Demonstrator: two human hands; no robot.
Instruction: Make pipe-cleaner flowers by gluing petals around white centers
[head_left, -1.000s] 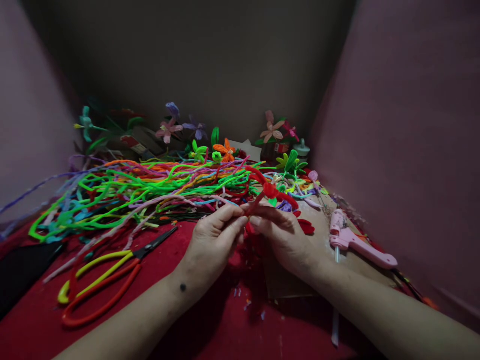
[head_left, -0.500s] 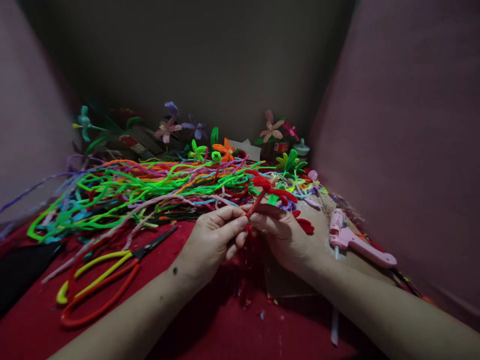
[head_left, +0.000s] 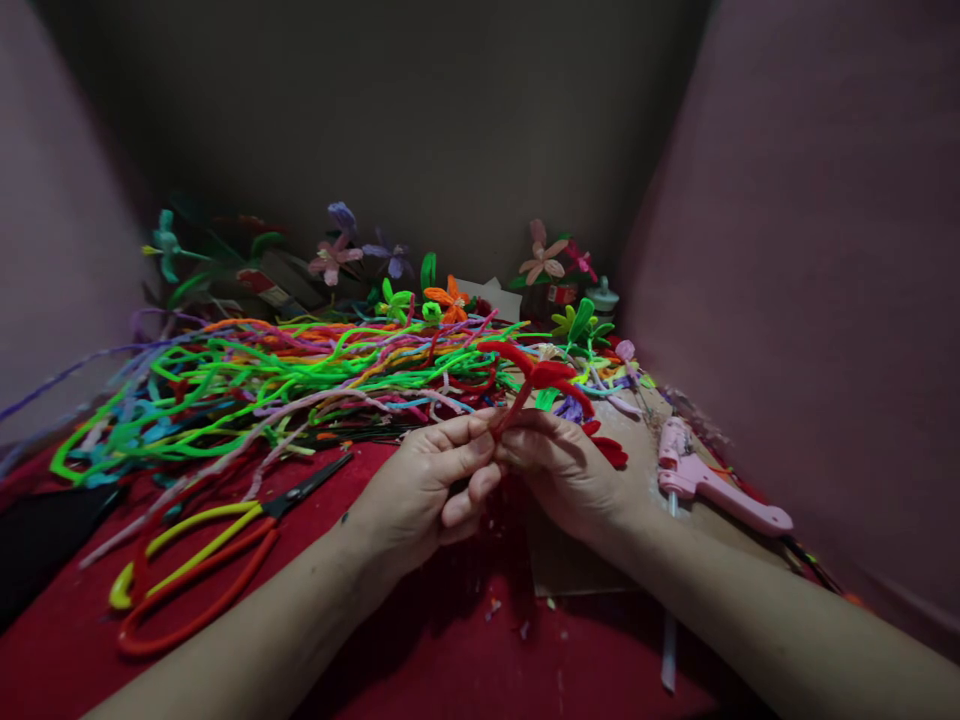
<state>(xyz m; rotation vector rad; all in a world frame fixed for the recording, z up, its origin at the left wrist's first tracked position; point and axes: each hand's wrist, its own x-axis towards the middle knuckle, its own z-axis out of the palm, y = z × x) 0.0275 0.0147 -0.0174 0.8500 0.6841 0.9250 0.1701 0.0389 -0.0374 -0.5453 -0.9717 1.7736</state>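
Between my two hands is a red pipe-cleaner flower (head_left: 551, 374), its fuzzy petals pointing up and away from me. My left hand (head_left: 442, 475) pinches the lower end of its stem between thumb and forefinger. Right beside it, my right hand (head_left: 562, 460) is closed on the same stem, the fingertips of both hands meeting there. The very end of the stem is hidden by my fingers. Just past my right hand lies a red looped petal piece (head_left: 609, 446) over the cardboard.
Scissors (head_left: 202, 575) with yellow and red handles lie at left. A heap of colourful pipe cleaners (head_left: 300, 370) spreads behind. To the right, a pink glue gun (head_left: 712, 485) rests on cardboard (head_left: 577, 570). Finished flowers (head_left: 544, 262) stand along the back wall.
The red flower has turned in my fingers, so its petals now show at a different angle. Both hands stay in nearly the same place, the left fingers shifting slightly.
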